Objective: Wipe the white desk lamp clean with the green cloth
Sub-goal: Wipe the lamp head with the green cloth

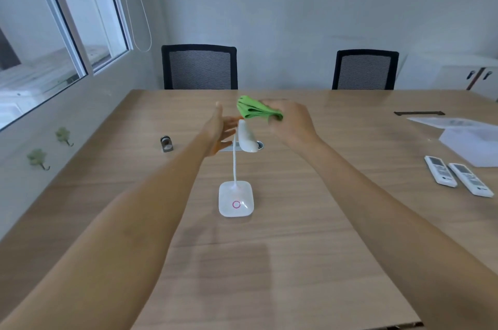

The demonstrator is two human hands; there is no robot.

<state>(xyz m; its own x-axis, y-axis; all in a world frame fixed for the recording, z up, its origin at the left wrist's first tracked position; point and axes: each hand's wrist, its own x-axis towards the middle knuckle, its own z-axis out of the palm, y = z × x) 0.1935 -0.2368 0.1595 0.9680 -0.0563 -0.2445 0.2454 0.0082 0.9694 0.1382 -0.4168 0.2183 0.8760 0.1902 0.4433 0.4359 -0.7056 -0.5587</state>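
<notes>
On the wooden table [296,222] stands my white desk lamp [236,199], its head [247,138] pointing away from me. My left hand [219,131] waits open just left of it. My right hand [291,122] grips the green cloth [254,108] above its tip, closest

Two black mesh-backed chairs [199,66] [365,69] stand at the far edge of the wooden table [296,248]. On its right side lie two white remotes [440,170] [470,180] side by side, near white papers [469,138]. A small metal object [166,144] sits toward the left, below the window [54,33].
</notes>
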